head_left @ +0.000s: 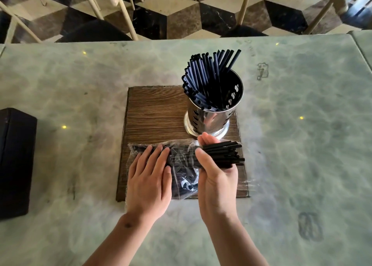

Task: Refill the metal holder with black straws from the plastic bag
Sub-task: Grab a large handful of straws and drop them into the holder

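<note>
Right hand [216, 177] grips straw bundle [223, 155] at the board's [153, 112] near-right edge.

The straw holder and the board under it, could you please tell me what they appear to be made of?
The holder looks like polished metal, probably stainless steel: mirror-like reflections, punched slots in the wall. The board shows brown wood grain with a matte finish; whether solid wood or a printed laminate cannot be told.
</note>
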Action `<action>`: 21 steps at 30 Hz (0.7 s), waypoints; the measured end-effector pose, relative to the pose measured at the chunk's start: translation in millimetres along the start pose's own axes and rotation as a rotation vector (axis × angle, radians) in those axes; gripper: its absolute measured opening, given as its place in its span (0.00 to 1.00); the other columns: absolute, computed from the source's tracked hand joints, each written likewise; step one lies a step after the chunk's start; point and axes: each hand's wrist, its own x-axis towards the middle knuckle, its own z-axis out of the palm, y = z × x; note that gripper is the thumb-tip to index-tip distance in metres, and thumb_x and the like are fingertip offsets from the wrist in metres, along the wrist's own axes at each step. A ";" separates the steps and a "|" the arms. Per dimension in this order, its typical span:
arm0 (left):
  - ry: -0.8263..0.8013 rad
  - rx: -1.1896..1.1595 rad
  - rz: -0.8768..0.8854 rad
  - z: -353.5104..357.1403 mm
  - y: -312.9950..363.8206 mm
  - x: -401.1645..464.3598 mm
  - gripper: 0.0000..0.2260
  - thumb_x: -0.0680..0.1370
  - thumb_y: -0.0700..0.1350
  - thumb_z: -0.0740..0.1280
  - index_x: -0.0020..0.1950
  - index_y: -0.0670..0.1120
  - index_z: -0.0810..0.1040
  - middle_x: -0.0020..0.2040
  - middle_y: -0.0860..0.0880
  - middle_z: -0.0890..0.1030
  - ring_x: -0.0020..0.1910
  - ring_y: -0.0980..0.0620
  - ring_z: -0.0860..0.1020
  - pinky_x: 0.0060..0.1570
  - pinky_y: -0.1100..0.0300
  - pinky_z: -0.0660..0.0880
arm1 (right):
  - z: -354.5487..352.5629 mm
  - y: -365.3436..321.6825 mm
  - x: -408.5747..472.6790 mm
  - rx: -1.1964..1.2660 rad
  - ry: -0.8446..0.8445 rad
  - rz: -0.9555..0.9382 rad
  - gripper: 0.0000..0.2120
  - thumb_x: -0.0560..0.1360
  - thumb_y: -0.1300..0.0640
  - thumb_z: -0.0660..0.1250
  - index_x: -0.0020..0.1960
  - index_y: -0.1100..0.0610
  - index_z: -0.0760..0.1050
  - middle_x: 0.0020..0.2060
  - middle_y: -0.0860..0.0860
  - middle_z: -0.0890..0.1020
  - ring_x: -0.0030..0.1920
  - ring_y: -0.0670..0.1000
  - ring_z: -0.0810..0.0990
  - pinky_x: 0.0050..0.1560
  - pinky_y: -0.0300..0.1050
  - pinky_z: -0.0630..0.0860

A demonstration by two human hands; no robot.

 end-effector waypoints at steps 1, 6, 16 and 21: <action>-0.005 0.004 -0.003 0.1 0.0 0.1 0.23 0.86 0.50 0.51 0.73 0.42 0.77 0.73 0.44 0.79 0.75 0.42 0.74 0.70 0.38 0.72 | 0.6 1.6 0.5 -0.067 -0.006 -0.036 0.14 0.71 0.60 0.75 0.57 0.53 0.85 0.55 0.53 0.87 0.60 0.50 0.84 0.62 0.44 0.77; 0.000 0.017 0.011 1.7 -1.3 -1.0 0.25 0.88 0.53 0.48 0.72 0.43 0.78 0.74 0.44 0.78 0.76 0.42 0.73 0.71 0.39 0.71 | 3.4 -4.4 7.9 -0.331 0.067 -0.239 0.10 0.81 0.55 0.67 0.48 0.54 0.86 0.41 0.44 0.86 0.46 0.43 0.83 0.48 0.35 0.76; 0.019 0.023 0.046 8.7 -8.3 -4.3 0.20 0.88 0.51 0.53 0.72 0.47 0.78 0.75 0.44 0.77 0.77 0.40 0.72 0.74 0.39 0.69 | 4.9 -85.0 28.1 -0.235 0.099 -0.597 0.21 0.84 0.55 0.60 0.32 0.53 0.69 0.27 0.50 0.73 0.31 0.56 0.72 0.42 0.53 0.77; 0.023 0.022 0.045 10.3 -8.7 -4.7 0.20 0.88 0.51 0.53 0.72 0.47 0.79 0.75 0.44 0.77 0.76 0.40 0.72 0.73 0.39 0.69 | 5.8 -107.4 28.6 -0.087 0.043 -0.610 0.23 0.82 0.49 0.64 0.29 0.51 0.66 0.22 0.46 0.68 0.24 0.50 0.65 0.30 0.44 0.67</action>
